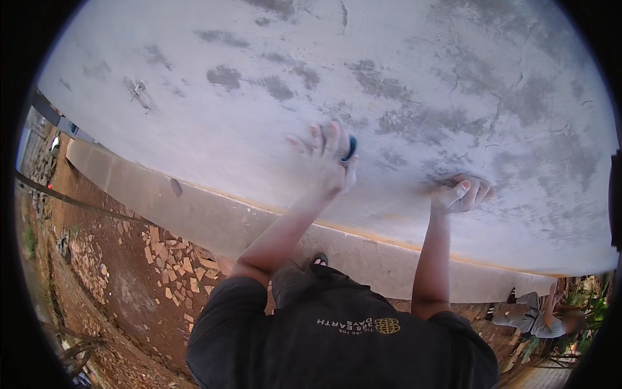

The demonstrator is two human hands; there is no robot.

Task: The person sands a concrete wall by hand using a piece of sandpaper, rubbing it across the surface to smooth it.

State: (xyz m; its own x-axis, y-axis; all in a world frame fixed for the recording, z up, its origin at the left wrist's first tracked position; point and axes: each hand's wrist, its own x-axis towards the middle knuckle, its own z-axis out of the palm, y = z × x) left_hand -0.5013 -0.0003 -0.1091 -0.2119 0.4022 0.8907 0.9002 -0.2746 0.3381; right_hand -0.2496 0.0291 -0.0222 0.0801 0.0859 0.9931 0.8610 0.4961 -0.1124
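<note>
My left hand (333, 155) is raised against a pale, plastered wall (233, 131), fingers spread and whitened with dust. A small curved teal object (350, 148) sits between its index finger and thumb; the palm side is hidden. Farther right and a little lower, my right hand (461, 194) is at the same wall with its fingers curled and the thumb over them. A dark edge or shadow lies along its upper side, and whether it grips something flat cannot be told. Gray rough patches and fine cracks mark the wall around and above both hands.
A concrete ledge (209, 214) runs along the wall's foot, with a small dark flat piece (176, 187) on it. Broken stone or tile pieces (180, 265) lie on reddish soil at left. A small metal fixture (139, 95) juts from the wall. Another person (539, 316) is at the far right.
</note>
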